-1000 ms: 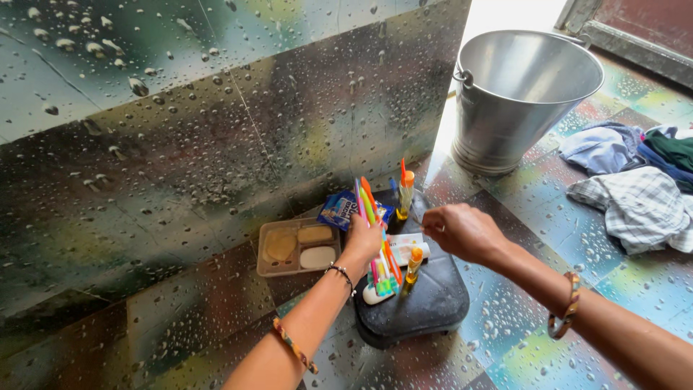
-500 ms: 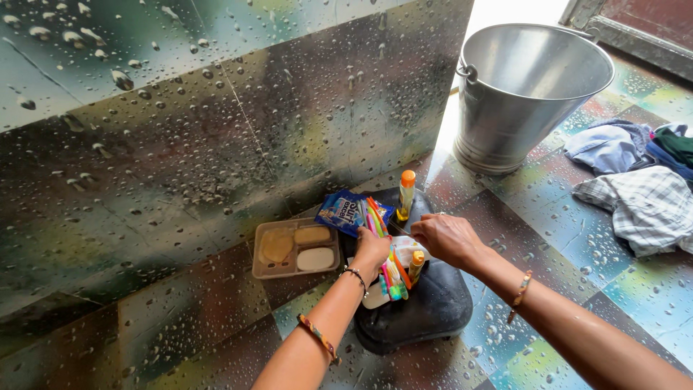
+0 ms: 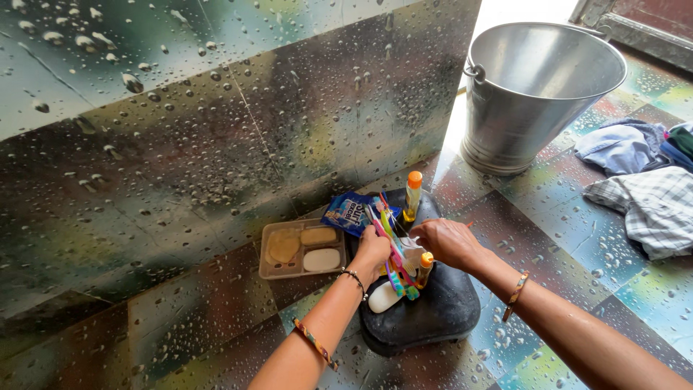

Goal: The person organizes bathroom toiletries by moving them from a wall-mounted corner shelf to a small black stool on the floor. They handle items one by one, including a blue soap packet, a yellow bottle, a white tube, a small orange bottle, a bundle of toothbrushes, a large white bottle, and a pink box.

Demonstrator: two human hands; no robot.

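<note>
My left hand (image 3: 372,253) grips a bunch of coloured toothbrushes (image 3: 390,232) over a low black stool (image 3: 433,310). Their heads point down toward a white holder (image 3: 380,297) on the stool. My right hand (image 3: 446,242) is closed beside the bunch, with its fingers touching the brushes from the right. Two small yellow bottles with orange caps stand on the stool: one (image 3: 412,193) at the back, one (image 3: 424,269) just under my right hand. A blue sachet (image 3: 348,211) lies at the stool's back left edge.
A beige soap tray (image 3: 271,269) with three soap pieces sits on the wet tiled floor left of the stool. A metal bucket (image 3: 534,87) stands at the back right. A pile of clothes (image 3: 646,180) lies at the right. A wet tiled wall (image 3: 180,130) rises behind.
My left hand has lowered the toothbrush bunch from upright toward the stool. My right hand has moved left and down onto the brushes. The camera shifted slightly.
</note>
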